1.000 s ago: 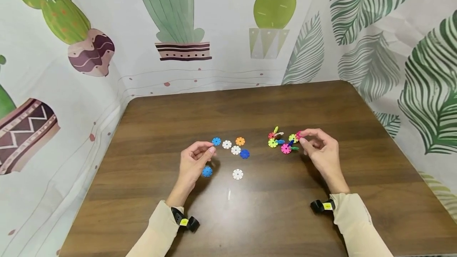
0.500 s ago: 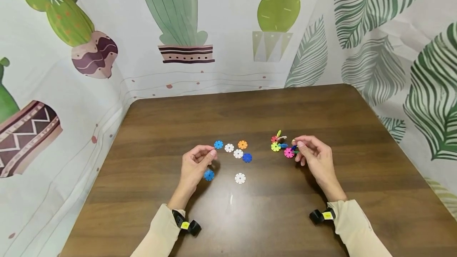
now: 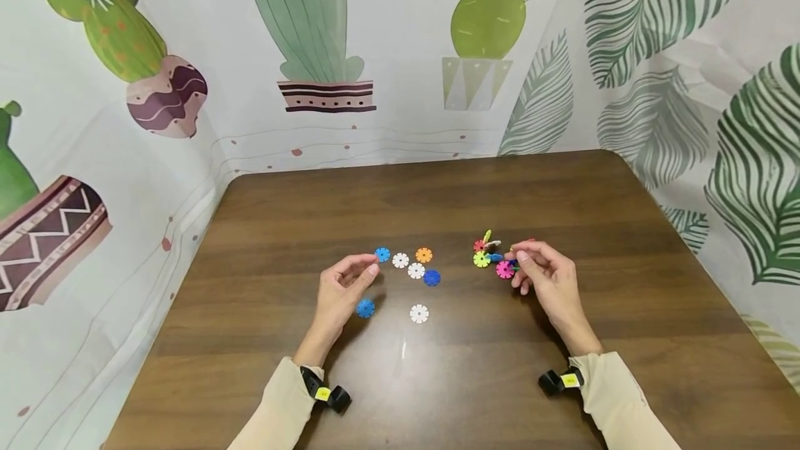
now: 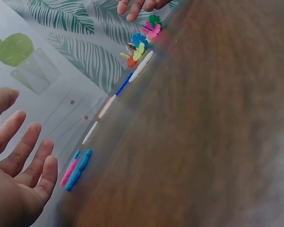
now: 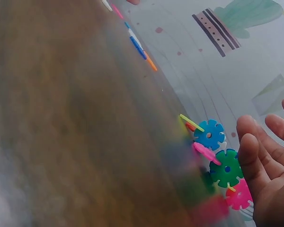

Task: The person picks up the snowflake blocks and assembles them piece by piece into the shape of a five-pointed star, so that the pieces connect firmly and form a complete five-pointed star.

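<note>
Slotted plastic snowflake discs are joined into a small colourful cluster (image 3: pixel 481 259) on the right half of the table. My right hand (image 3: pixel 553 280) hovers at the cluster's right end, its fingertips overlapping it in the head view. In the right wrist view its fingers are loosely bent beside a green disc (image 5: pixel 227 168) and a pink disc (image 5: pixel 239 195), with no pinch showing. My left hand (image 3: pixel 340 290) is held over the table among loose discs, fingers relaxed and spread, holding nothing. A blue disc (image 3: pixel 365 308) lies beside it, another blue disc (image 3: pixel 382 255) just beyond its fingertips.
Between the hands lie loose discs: an orange disc (image 3: pixel 423 255), a dark blue disc (image 3: pixel 432 278) and several white ones, including a white disc (image 3: pixel 419 314) nearer me. The left wrist view shows a pink disc (image 4: pixel 69 172) near the left hand. A patterned wall cloth (image 3: pixel 412 123) hangs behind the wooden table (image 3: pixel 312 207).
My right hand has come away from the pink disc at the cluster's right end and shifted slightly left, now covering that end. The left hand stays nearly in place. The head view tilted slightly.
</note>
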Demonstrator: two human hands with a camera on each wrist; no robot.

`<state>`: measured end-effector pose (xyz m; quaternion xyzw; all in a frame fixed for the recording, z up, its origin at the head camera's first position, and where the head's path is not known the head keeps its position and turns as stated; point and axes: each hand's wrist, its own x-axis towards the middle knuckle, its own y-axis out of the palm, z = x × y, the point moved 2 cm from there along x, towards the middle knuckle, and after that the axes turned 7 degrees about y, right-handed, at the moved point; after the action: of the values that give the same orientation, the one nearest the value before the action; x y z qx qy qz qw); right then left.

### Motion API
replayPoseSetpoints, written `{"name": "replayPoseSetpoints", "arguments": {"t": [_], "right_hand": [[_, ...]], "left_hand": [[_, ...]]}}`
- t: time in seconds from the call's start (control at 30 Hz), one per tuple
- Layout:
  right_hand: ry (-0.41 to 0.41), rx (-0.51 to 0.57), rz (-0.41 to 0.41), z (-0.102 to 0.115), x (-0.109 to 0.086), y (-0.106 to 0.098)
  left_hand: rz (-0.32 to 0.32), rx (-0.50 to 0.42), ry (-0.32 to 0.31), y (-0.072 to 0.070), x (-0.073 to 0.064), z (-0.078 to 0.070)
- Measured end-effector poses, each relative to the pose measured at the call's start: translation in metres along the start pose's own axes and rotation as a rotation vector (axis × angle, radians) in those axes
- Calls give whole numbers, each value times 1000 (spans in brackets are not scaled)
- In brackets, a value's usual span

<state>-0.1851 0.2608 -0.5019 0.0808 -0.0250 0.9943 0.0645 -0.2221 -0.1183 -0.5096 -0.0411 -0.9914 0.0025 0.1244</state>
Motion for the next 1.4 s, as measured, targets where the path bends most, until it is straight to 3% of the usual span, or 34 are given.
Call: {"name": "replayPoseSetpoints", "arguments": {"t": [0.3,0.57,1.1,1.4], "right_hand": [[-16,-106,3,2,-7,0],[-12,-99,3,1,-7,0],[-34,92,41,-2,1,0],[10,131,19,-2,2,3]], "left_hand": [[-1,-52,19,1,-7,2],[-4,-45,28,0,-4,2],[-31,-51,14,-1,4,1],[-54,-58,-14,-1,5,3]]}}
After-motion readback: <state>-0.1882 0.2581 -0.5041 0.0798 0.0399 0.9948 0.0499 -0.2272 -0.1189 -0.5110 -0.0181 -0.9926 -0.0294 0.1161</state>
